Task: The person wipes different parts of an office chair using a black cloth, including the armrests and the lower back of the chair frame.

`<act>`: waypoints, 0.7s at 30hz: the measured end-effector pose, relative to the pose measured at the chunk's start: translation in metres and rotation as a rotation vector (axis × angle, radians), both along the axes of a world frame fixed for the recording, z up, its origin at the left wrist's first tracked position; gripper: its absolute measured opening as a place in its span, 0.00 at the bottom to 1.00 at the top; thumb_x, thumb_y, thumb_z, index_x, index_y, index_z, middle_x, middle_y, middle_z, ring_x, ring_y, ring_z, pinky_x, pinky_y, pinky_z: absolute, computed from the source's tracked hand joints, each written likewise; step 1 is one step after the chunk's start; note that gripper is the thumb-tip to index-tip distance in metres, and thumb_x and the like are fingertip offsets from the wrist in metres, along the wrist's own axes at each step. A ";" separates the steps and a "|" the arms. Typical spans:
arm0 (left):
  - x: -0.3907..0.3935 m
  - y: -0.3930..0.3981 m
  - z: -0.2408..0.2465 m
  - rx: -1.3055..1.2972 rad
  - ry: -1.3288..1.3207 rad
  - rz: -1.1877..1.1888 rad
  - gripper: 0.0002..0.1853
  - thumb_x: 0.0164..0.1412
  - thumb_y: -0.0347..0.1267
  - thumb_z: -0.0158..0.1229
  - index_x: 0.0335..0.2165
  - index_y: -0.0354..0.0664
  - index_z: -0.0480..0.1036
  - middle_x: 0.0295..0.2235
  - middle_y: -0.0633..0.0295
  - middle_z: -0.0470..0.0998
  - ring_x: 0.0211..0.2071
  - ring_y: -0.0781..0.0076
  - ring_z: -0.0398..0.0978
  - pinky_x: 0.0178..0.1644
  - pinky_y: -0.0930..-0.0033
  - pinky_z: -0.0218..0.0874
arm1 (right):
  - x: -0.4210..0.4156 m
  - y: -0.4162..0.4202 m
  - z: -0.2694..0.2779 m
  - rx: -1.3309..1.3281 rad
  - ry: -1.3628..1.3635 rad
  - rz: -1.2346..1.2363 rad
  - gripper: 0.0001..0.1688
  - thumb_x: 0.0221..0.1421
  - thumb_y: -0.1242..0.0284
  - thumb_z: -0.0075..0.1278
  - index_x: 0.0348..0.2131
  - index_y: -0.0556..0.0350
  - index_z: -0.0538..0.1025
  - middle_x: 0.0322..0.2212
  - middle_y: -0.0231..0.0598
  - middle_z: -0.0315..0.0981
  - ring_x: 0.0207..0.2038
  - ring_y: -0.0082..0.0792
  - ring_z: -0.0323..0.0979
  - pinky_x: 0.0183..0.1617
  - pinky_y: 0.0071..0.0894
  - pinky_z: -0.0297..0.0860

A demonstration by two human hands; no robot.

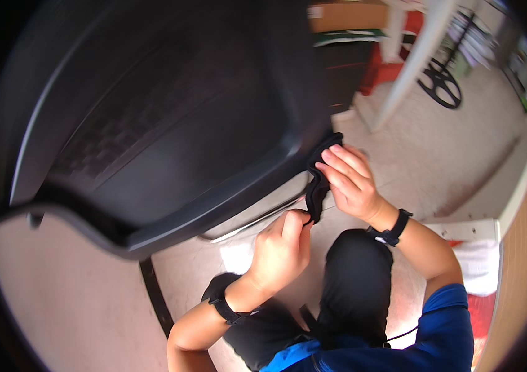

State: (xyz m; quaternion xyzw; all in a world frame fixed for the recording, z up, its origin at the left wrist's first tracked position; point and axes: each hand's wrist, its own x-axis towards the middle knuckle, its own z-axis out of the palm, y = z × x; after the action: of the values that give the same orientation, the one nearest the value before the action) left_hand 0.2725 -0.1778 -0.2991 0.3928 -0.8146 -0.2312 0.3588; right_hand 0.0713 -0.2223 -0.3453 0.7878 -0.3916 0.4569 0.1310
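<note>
A large dark plastic panel (207, 116), moulded with a raised rim, fills the upper left of the view. At its right corner a black strip of soft material (318, 186), wavy along its edge, hangs down between my hands. My left hand (284, 242) has its fingers closed on the strip's lower end. Higher up, my right hand (349, 181) presses its fingertips on the strip near the panel's corner. What lies under those fingers is hidden. Both wrists wear black bands.
Beyond the panel at the top stand a cardboard box (349, 17) and red items. A white post (405, 69) slants down to the right of them, near a black ring-shaped object (442, 88) on the floor. A wood-topped table (517, 274) runs along the right side. My knees are below my hands.
</note>
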 end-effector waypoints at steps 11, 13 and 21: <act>-0.059 -0.011 -0.025 -0.477 0.063 -0.172 0.12 0.46 0.16 0.60 0.33 0.31 0.69 0.31 0.48 0.76 0.29 0.55 0.79 0.29 0.66 0.72 | -0.046 0.017 -0.029 0.175 -0.548 0.018 0.30 0.49 0.71 0.45 0.54 0.58 0.68 0.57 0.49 0.61 0.63 0.48 0.53 0.65 0.53 0.39; -0.046 -0.015 -0.014 -0.549 0.108 -0.132 0.15 0.48 0.15 0.57 0.36 0.29 0.64 0.29 0.48 0.74 0.25 0.55 0.77 0.26 0.65 0.70 | -0.022 -0.013 -0.003 0.090 -0.621 0.169 0.34 0.50 0.65 0.50 0.56 0.56 0.65 0.59 0.48 0.57 0.62 0.51 0.53 0.65 0.53 0.42; 0.002 -0.035 -0.055 -0.551 -0.097 -0.015 0.16 0.50 0.16 0.58 0.38 0.33 0.64 0.30 0.46 0.75 0.24 0.57 0.76 0.25 0.69 0.68 | 0.062 -0.062 -0.061 -0.276 -0.870 -0.029 0.44 0.54 0.49 0.50 0.58 0.60 0.59 0.54 0.59 0.58 0.52 0.55 0.62 0.52 0.48 0.61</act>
State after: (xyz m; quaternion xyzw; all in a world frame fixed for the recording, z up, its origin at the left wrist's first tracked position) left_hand 0.2741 -0.2132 -0.3539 0.2849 -0.8659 0.0156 0.4109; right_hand 0.1331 -0.2839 -0.4066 0.4925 -0.3565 0.7914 0.0644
